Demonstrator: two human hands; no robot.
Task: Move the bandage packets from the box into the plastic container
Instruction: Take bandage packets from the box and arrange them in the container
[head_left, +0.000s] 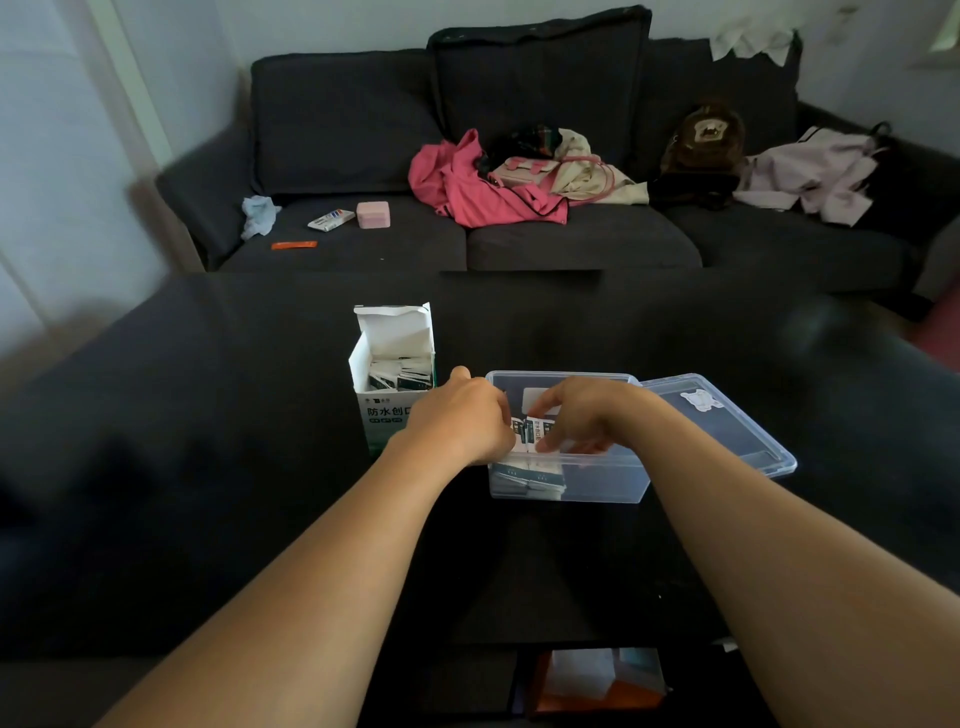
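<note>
My left hand (462, 418) and my right hand (582, 413) meet over the left end of the clear plastic container (597, 480), which sits on the dark tabletop (208, 441) in front of me. Both hands have their fingers curled around a small bundle of bandage packets (531, 430), held upright between them just above the container's near rim, my left hand gripping it from the left side and my right hand pinching it from the right. Below the bundle, more packets (527, 480) already lie stacked in the left end of the container, seen through its near wall. The rest of the container looks bare through the plastic. Its clear lid (737, 426) lies on the tabletop, touching the container's right side and angled away to the right, with a small white sticker on it. The white and green box (392, 374) stands upright just to the left of the container, near my left hand, its top flap open and standing up at the back; a jumble of packets shows inside it. Beyond the tabletop is a dark sofa (337, 124) with a pink garment (467, 182), a brown plush backpack (701, 140) and a small pink case (373, 214) lying on it.
</note>
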